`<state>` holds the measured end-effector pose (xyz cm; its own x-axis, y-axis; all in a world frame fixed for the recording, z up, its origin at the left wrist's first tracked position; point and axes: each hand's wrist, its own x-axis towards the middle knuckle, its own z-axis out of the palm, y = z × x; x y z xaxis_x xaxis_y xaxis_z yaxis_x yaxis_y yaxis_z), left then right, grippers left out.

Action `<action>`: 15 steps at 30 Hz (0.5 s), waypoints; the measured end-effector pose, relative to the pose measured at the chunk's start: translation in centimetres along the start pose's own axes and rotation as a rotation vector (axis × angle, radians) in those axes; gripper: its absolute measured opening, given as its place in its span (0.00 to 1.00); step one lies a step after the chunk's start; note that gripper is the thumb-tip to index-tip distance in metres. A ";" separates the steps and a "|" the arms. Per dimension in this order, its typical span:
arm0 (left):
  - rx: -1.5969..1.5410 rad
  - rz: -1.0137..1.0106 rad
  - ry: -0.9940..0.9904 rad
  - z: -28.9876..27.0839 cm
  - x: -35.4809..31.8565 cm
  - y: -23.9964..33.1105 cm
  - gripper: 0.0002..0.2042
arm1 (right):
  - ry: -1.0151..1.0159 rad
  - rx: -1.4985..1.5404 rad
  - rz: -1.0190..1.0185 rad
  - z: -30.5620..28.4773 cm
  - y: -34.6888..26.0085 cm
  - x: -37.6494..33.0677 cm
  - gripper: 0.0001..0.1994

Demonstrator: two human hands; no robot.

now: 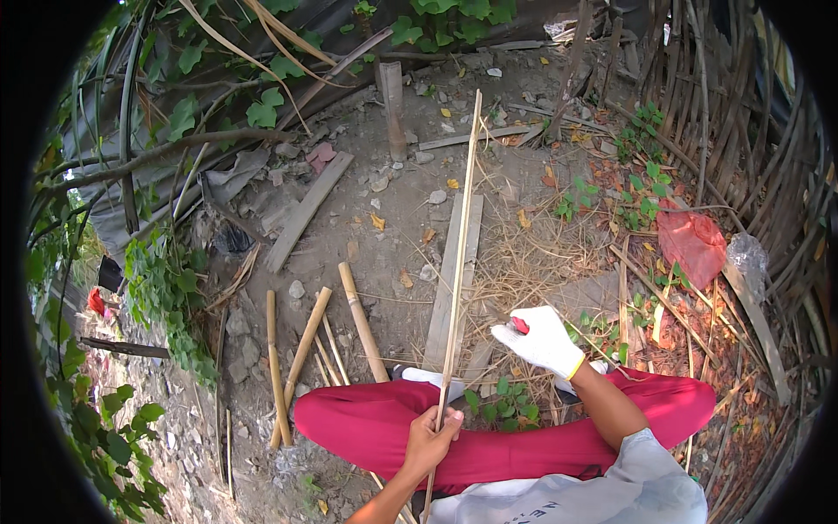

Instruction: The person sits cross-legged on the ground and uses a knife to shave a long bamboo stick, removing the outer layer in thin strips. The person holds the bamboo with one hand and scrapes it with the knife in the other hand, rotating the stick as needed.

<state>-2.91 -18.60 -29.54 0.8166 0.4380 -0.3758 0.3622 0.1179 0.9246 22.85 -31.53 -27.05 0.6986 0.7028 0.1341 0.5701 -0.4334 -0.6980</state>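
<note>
A long, pale bamboo strip [463,227] slants upward from my lap, far out over the ground, and looks split lengthwise along part of it. My bare left hand [433,437] is closed around its lower part, above my crossed legs. To the right of the strip, apart from it, my right hand [543,339] wears a white knit glove with a yellow cuff. Its fingers are curled around a small red-handled tool [521,326]. A thin dark part seems to stick out leftward from that glove; the rest of the tool is hidden by the fingers.
Thin shavings [524,271] litter the ground ahead. Bamboo poles [301,367] lean at my left knee. Grey planks [310,210] lie on the dirt. A red plastic bag [690,240] lies at right, near a stick fence [742,122]. Vines [166,297] hang at left.
</note>
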 end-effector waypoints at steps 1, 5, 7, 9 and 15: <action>0.027 0.030 0.051 0.0 0.5 -0.9 0.12 | -0.038 -0.084 -0.019 0.0 -0.9 -0.1 0.19; 0.202 0.134 0.194 1.0 1.4 -0.9 0.16 | -0.030 -0.152 -0.137 2.8 -1.4 -0.8 0.18; 0.304 0.133 0.205 1.7 1.5 0.3 0.17 | -0.097 -0.195 -0.127 3.8 -1.7 -0.6 0.16; 0.346 0.119 0.229 2.1 2.1 1.3 0.17 | -0.171 -0.250 -0.098 4.3 -2.3 0.1 0.13; 0.246 0.074 0.192 2.3 4.1 0.2 0.14 | -0.161 -0.264 -0.122 6.7 -1.7 0.7 0.11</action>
<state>1.54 -18.82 -30.99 0.7539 0.5999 -0.2678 0.4218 -0.1296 0.8974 19.46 -26.55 -30.45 0.5530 0.8296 0.0776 0.7524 -0.4572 -0.4742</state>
